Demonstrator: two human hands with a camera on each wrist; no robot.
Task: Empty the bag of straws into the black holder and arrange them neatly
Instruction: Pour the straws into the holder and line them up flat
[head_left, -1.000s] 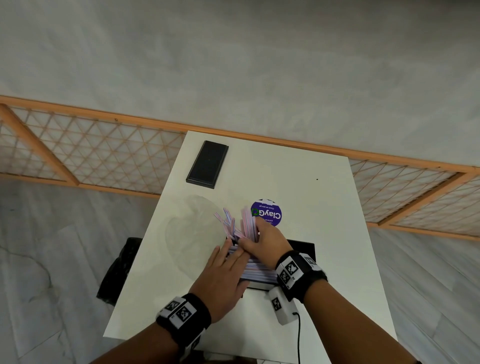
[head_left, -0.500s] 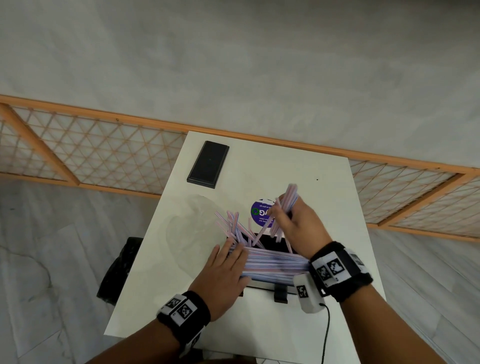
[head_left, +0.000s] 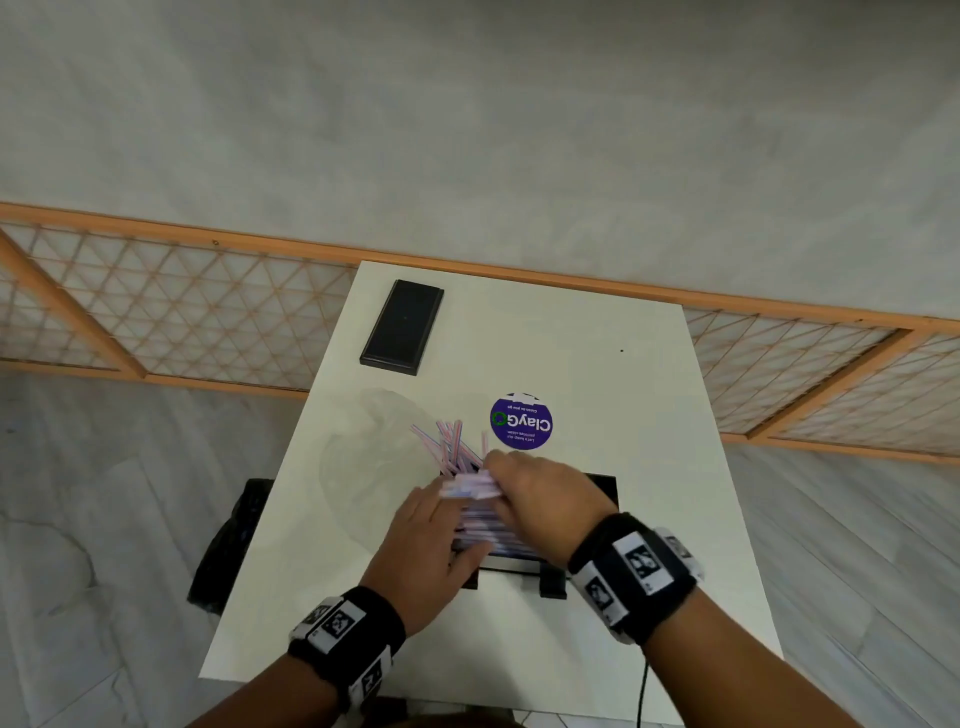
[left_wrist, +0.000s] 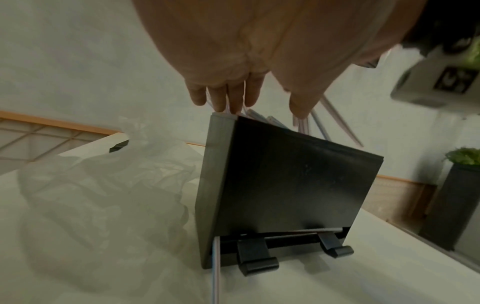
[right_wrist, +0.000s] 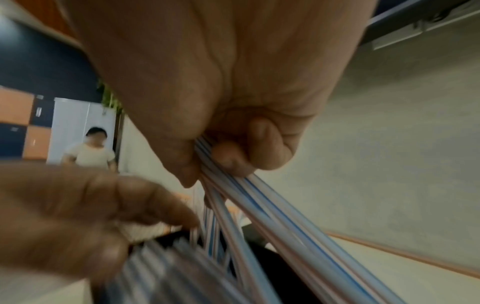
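Note:
The black holder stands near the front of the white table, with striped straws lying across it. My left hand lies flat, its straight fingers pressing the left ends of the straws at the holder's edge. My right hand hovers over the holder, where thumb and fingers pinch a bundle of straws. A few loose straws stick up at the back left. One straw pokes out of the bottom slot. The clear bag lies crumpled to the left.
A black flat box lies at the table's far left, and a purple round sticker sits just behind the holder. On the floor to the left lies a dark bag. An orange lattice fence runs behind the table. A person stands far off.
My right hand, which had lifted a bundle of straws up and to the right, has swung back down and left over the holder. The left hand has stayed against the straw ends.

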